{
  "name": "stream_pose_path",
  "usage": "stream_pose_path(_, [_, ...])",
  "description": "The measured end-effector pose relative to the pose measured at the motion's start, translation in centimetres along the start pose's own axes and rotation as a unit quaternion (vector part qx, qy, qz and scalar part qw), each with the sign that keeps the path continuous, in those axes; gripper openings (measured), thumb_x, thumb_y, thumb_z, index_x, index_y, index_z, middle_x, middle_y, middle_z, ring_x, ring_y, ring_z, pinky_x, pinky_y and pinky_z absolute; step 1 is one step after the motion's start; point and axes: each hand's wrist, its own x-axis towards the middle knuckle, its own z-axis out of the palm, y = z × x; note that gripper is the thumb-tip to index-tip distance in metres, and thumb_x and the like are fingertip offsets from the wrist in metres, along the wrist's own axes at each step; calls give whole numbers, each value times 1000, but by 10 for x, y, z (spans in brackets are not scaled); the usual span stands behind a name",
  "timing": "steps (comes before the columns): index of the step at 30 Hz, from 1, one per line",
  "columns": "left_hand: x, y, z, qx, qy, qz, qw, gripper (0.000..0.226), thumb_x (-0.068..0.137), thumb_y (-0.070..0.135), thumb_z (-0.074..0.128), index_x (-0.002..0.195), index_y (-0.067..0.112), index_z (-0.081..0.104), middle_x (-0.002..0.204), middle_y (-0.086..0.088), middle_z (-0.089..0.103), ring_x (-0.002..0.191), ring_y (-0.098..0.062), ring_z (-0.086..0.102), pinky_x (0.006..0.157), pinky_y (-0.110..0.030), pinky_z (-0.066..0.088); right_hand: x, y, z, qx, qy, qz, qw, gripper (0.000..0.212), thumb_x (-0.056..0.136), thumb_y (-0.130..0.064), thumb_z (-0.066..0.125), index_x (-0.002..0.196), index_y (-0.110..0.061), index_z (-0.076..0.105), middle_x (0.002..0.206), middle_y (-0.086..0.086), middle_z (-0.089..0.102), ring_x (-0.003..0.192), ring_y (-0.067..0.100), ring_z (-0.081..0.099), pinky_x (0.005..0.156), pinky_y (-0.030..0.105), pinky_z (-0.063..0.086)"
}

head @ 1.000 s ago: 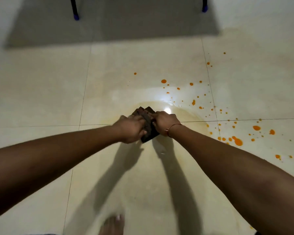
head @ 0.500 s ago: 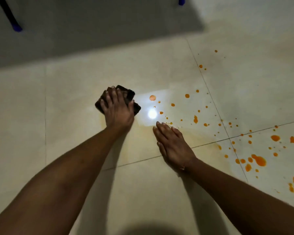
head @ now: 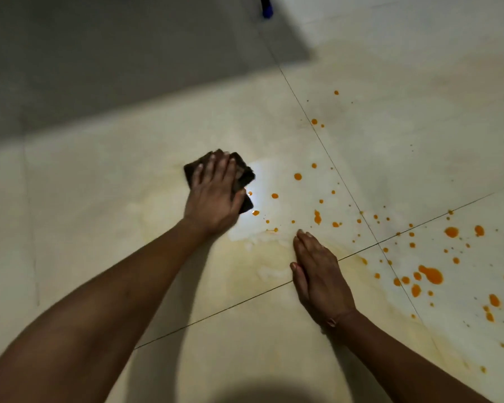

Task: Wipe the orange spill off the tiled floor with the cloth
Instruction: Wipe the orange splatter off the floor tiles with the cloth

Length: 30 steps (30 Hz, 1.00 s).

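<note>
Overhead, head view: left hand point(head: 216, 196) pressed flat on dark cloth point(head: 245, 175), pinning it to floor point(head: 99, 199). Spill point(head: 431, 274) lies right of cloth, nearest drops just beside it. Right hand point(head: 317, 271) flat, empty, between cloth and largest blots.

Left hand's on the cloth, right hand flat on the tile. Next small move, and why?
Probably sweep the cloth rightward under the left hand: the nearest orange drops lie just right of it, unwiped, while the floor to its left shows only faint smear. The right hand props.
</note>
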Motion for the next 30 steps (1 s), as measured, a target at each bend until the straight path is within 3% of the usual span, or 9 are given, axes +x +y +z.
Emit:
stream_pose_path(4, [-76,38,8,6,-84,185,979,70,95,48,32,155,14,21,164,-6,15,151,-24,9,121,-46,11,1,0,3,14,0,-1,1000,51,98,-27,35,145,-10,42,153,5,39,141,17,32,113,36,30])
stream_pose_path(6, [-80,23,2,8,-92,225,970,70,95,48,33,155,15,21,164,-4,14,152,-23,9,121,-44,10,-4,-1,1,12,4,-1,1000,50,98,-27,35,144,-10,42,152,5,40,141,16,33,113,37,31])
stream_pose_path(11, [1,61,2,-18,-59,78,995,70,96,47,28,156,14,13,165,-6,8,152,-23,0,122,-42,1,1,1,2,20,29,-10,999,48,96,-21,38,140,-4,48,149,9,44,139,20,36,114,33,27])
stream_pose_path(15, [-61,73,10,14,-98,244,965,70,96,48,30,156,14,17,164,-5,12,152,-23,4,121,-43,10,2,1,5,36,25,3,999,47,95,-19,39,138,-2,50,144,13,49,136,24,41,111,37,32])
stream_pose_path(18, [-54,48,1,23,-92,280,955,69,95,49,31,155,15,22,163,-6,17,151,-24,12,120,-41,11,-5,5,-9,30,42,40,998,46,97,-21,51,139,-4,49,145,13,49,135,23,41,114,34,33])
stream_pose_path(22, [26,96,5,-16,-55,131,990,68,97,46,30,156,15,17,164,-6,13,152,-23,6,121,-40,4,-18,26,-15,23,73,99,992,49,100,-28,52,144,-8,44,151,7,41,140,20,34,114,29,22])
stream_pose_path(24, [37,130,12,-20,-40,113,993,68,97,45,30,156,14,16,164,-6,13,152,-24,4,122,-41,3,-17,29,-9,5,78,82,994,51,99,-35,42,142,-7,46,149,8,44,138,18,33,113,30,25])
stream_pose_path(27, [-10,123,16,6,-78,238,968,69,97,47,30,156,15,14,165,-4,9,152,-22,0,122,-41,3,-20,31,-7,26,57,76,995,56,98,-38,35,142,-6,45,149,10,44,139,18,33,115,35,30])
stream_pose_path(30, [-29,79,10,19,-88,304,949,69,96,48,30,156,16,18,164,-5,12,152,-23,6,122,-40,5,-31,28,-13,30,61,75,995,55,97,-38,38,140,-5,48,148,10,46,138,16,33,116,27,24])
